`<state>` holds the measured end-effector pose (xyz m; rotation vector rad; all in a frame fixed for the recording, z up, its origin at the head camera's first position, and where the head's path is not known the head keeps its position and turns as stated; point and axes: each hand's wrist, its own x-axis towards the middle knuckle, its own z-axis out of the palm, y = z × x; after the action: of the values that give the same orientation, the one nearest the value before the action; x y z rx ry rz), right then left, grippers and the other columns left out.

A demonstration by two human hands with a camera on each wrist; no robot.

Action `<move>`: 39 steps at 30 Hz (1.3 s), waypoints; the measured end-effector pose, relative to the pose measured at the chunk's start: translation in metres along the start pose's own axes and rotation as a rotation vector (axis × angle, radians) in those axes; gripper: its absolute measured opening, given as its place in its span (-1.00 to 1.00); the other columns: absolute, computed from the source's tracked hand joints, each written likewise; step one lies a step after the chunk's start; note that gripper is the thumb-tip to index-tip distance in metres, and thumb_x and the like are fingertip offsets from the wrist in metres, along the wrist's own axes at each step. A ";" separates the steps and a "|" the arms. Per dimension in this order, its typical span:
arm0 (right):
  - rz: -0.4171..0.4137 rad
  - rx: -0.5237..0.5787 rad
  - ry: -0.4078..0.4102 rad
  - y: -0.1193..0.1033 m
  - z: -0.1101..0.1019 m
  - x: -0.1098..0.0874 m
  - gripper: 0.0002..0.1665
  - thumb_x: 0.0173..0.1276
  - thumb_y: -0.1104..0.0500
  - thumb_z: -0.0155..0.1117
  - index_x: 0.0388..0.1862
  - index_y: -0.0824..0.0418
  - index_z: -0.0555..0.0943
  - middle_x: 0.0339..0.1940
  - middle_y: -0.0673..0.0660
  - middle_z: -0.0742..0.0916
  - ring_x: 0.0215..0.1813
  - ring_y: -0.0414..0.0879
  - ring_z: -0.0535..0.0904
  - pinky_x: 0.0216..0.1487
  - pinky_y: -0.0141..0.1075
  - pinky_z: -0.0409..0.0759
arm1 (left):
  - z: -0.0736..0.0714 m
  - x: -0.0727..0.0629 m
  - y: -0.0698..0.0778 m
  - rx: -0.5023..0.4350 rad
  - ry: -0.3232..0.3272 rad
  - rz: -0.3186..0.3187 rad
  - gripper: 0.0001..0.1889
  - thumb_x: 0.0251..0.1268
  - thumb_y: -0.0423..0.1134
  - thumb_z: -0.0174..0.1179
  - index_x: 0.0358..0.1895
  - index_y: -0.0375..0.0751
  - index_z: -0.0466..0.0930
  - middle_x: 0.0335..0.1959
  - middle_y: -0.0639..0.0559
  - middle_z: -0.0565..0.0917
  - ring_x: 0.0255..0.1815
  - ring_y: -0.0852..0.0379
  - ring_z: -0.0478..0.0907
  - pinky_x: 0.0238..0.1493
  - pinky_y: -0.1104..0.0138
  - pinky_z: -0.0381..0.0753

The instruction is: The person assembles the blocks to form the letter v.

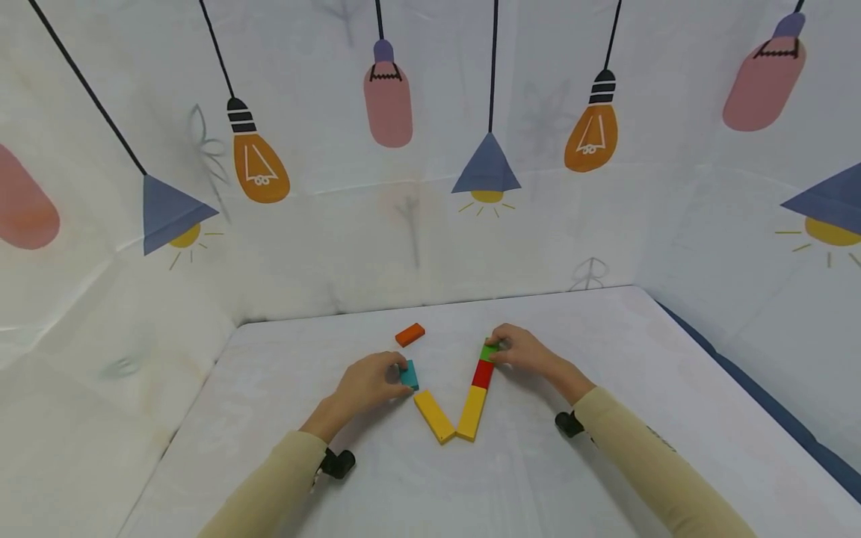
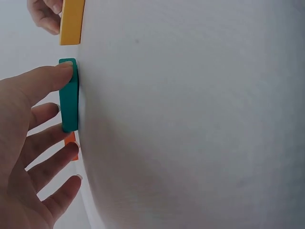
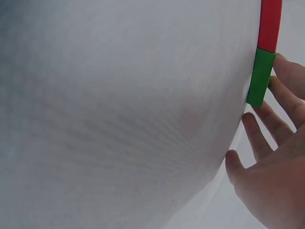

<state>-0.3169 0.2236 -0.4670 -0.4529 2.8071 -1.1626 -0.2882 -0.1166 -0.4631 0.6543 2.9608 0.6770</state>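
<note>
My left hand (image 1: 371,382) pinches a teal block (image 1: 409,375) between thumb and fingers, close over the table. In the left wrist view the thumb lies on one end of the teal block (image 2: 69,102). A yellow block (image 1: 435,417) lies just below it, slanting down to meet the foot of a second yellow block (image 1: 471,413). Above that one follow a red block (image 1: 482,373) and a green block (image 1: 488,351) in one line, so the blocks form a V. My right hand (image 1: 523,351) holds the green block by its ends, fingertips at its edges.
An orange block (image 1: 409,334) lies apart, beyond the left hand. The white table (image 1: 578,478) ends at a cloth wall (image 1: 323,246) printed with lamps and bulbs. Dark wrist cameras (image 1: 336,464) sit under both sleeves.
</note>
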 end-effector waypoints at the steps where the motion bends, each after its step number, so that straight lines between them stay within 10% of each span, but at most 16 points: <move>1: 0.002 0.001 -0.001 0.000 0.000 0.000 -0.66 0.23 0.23 0.37 -0.01 0.26 0.64 0.06 0.20 0.67 0.17 0.12 0.51 0.36 0.13 0.41 | 0.001 0.000 0.000 -0.002 0.004 0.002 -0.60 0.08 0.09 0.45 -0.01 0.13 0.63 0.10 0.18 0.67 0.07 0.16 0.55 0.24 0.11 0.56; 39: 0.027 -0.001 -0.012 0.001 0.002 0.002 -0.64 0.27 0.23 0.34 0.06 0.26 0.62 0.16 0.22 0.64 0.28 0.16 0.46 0.43 0.14 0.34 | 0.005 -0.002 0.004 -0.019 0.021 0.039 -0.68 0.26 0.12 0.32 -0.03 0.09 0.59 -0.11 0.21 0.63 -0.12 0.17 0.51 0.02 0.22 0.58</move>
<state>-0.3188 0.2226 -0.4695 -0.4195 2.7951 -1.1495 -0.2845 -0.1122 -0.4666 0.7093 2.9642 0.7181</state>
